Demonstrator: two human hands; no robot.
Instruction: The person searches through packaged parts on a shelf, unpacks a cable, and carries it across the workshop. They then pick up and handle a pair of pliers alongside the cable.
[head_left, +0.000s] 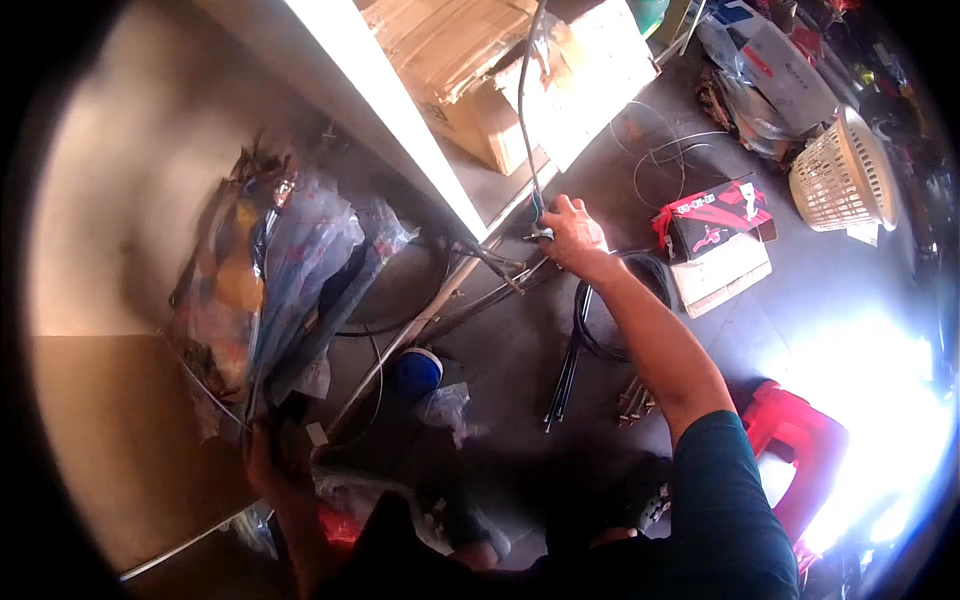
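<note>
My right hand (578,240) is stretched forward, its fingers closed around the lower end of a dark thin cable (525,110) that runs up past the shelf edge. A small shiny metal piece (541,234) shows at the fingertips. My left hand (264,462) is low on the left in shadow, beside a bundle of plastic bags (310,240); its fingers are too dark and blurred to make out. Below my right forearm lie a coil of black cable (590,330) and several thin dark rods (564,385).
Cardboard boxes (450,50) sit on the shelf ahead. A red and black box (712,218), a white plastic basket (835,175) and a red plastic stool (800,430) are on the right. A blue round lid (418,372) and long sticks (400,340) lie on the floor.
</note>
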